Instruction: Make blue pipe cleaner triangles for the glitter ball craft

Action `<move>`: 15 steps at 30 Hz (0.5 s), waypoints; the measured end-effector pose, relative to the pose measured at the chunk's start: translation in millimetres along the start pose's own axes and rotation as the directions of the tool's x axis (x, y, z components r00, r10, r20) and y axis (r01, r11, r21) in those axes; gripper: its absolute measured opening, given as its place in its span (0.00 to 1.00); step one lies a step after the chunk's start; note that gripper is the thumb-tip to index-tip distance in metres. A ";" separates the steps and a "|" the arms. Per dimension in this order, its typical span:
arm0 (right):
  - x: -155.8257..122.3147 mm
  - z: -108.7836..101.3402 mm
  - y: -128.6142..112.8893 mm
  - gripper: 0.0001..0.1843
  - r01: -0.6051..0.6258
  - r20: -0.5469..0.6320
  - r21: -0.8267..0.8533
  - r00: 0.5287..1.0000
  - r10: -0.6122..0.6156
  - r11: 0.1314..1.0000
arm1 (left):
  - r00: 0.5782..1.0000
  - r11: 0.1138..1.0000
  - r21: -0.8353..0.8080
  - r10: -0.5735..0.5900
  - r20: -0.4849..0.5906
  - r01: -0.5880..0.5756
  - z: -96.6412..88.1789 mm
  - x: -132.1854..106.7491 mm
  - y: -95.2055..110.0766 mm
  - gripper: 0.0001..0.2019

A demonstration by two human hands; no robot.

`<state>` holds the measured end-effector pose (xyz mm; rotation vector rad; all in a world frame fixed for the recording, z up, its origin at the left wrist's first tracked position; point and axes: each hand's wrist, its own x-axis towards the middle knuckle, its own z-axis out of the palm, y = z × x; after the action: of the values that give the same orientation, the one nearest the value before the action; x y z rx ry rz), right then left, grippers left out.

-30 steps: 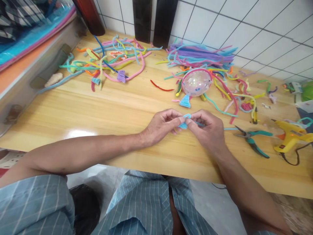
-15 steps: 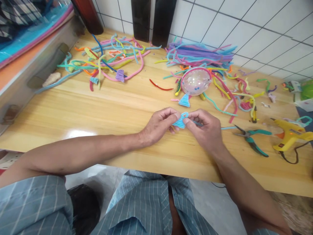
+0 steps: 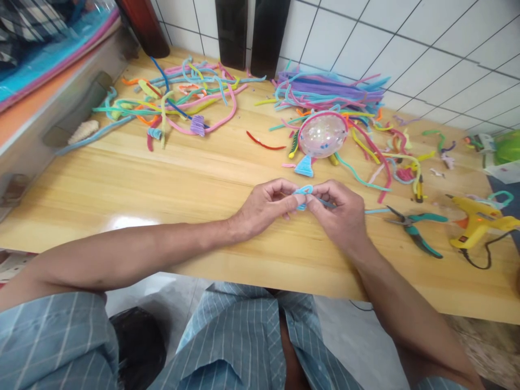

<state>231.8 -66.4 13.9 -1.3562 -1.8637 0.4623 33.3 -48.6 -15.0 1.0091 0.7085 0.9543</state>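
A light blue pipe cleaner (image 3: 304, 190), folded into a small flat piece with a loop on top, is pinched between both hands just above the wooden table (image 3: 162, 184). My left hand (image 3: 266, 208) grips its left side with thumb and fingers closed. My right hand (image 3: 339, 214) pinches the right side, and the loose blue tail runs out to the right past it. A finished blue folded triangle (image 3: 304, 167) lies just beyond, in front of a clear glittery ball (image 3: 323, 135) ringed with a pink pipe cleaner.
Heaps of coloured pipe cleaners (image 3: 325, 89) cover the far half of the table. Teal-handled pliers (image 3: 414, 230) and a yellow glue gun (image 3: 477, 222) lie to the right. Two dark uprights (image 3: 252, 30) stand against the tiled wall. A grey case (image 3: 52, 103) borders the left.
Both hands kept pinching the blue piece and worked it between the fingertips; the folded part, showing flat half a second ago, is now mostly hidden behind the fingers. Nothing else moved.
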 end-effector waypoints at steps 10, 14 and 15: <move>-1.2 -4.1 -2.4 0.04 -0.012 -0.028 -0.029 1.000 0.011 0.999 | 0.996 0.998 0.022 0.052 -0.078 -0.051 0.4 1.3 -5.9 0.26; -1.4 -3.4 4.1 0.06 0.199 -0.071 -0.084 0.976 -0.205 0.976 | 0.984 0.993 0.081 0.093 -0.153 -0.081 -1.3 3.1 -4.7 0.23; -1.1 -2.2 7.7 0.06 0.254 -0.045 -0.102 0.965 -0.259 0.962 | 0.976 0.989 0.105 0.120 -0.182 -0.102 -2.2 4.1 -3.0 0.22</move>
<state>238.6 -65.0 9.7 -1.1532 -2.0003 0.2008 34.2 -44.7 -18.9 1.0602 0.8688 1.1322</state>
